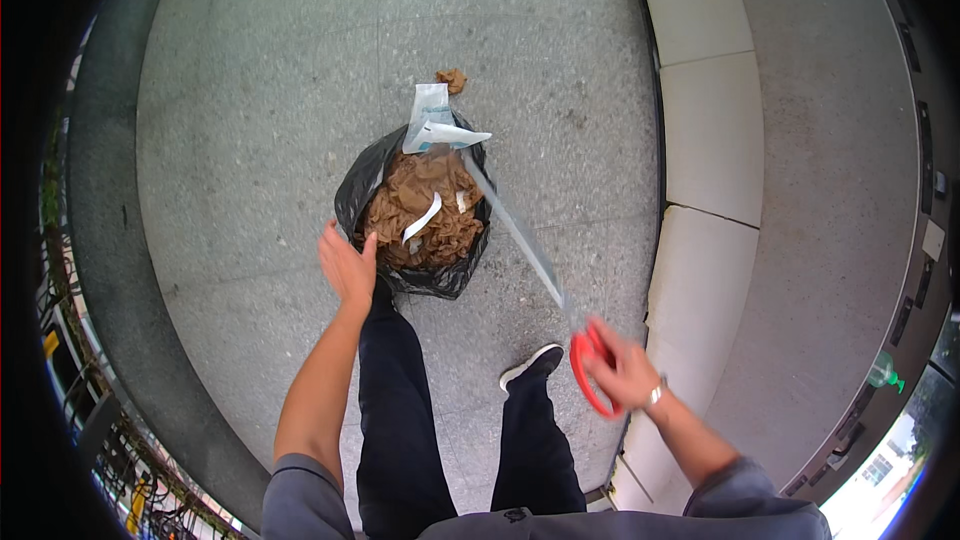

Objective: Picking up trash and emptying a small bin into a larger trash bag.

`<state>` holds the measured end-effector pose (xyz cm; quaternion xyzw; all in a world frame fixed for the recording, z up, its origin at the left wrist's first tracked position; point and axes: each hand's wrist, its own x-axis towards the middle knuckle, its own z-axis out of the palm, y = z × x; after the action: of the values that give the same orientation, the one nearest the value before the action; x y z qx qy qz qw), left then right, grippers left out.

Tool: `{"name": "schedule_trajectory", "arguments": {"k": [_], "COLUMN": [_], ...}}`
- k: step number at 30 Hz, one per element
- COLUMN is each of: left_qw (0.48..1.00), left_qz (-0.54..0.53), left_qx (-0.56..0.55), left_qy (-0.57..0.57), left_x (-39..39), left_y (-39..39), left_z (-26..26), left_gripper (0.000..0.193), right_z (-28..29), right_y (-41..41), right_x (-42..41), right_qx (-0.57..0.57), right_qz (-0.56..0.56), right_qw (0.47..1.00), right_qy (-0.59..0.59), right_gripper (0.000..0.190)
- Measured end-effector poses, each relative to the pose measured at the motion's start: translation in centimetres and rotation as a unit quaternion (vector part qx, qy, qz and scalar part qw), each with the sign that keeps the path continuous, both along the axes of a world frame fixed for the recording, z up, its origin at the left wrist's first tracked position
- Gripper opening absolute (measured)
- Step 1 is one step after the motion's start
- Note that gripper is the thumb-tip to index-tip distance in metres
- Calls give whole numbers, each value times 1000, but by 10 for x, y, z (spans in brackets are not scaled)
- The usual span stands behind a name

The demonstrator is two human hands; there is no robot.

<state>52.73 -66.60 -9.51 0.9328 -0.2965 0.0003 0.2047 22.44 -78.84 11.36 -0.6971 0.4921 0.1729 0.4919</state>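
Observation:
My left hand [349, 264] is at the near left rim of a black plastic garbage bag [361, 191], thumb on the inner side and fingers outside. The bag stands open on the floor, full of crumpled brown paper [409, 199] with a white strip [422, 217] on top. My right hand [628, 373] grips the red handle of a litter picker [521, 236]. Its grey shaft slants to the bag's far side, where the tip is at a white printed wrapper [431, 116]. Whether the jaws hold that wrapper I cannot tell.
A crumpled brown piece [451, 80] lies on the grey stone floor [262, 165] beyond the bag. A pale tiled ledge [712, 127] runs along the right, with a green-capped clear bottle [885, 373] at far right. My shoe [531, 366] rests between bag and ledge.

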Motion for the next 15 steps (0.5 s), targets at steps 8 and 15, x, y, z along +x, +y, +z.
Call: {"name": "schedule_trajectory", "arguments": {"k": [8,15], "left_qw": [981,969], "left_qz": [54,91], "left_qx": [-68,-98], "left_qy": [176,209], "left_x": [30,28], "left_y": [-11,-21], "left_z": [-4,9], "left_gripper": [15,20], "right_z": [-81,-79], "right_y": [-64,-28], "right_x": [80,73], "right_qx": [267,197], "right_qz": [-119,7], "right_qw": [956,980], "right_qy": [13,-42], "right_gripper": [42,47]}}
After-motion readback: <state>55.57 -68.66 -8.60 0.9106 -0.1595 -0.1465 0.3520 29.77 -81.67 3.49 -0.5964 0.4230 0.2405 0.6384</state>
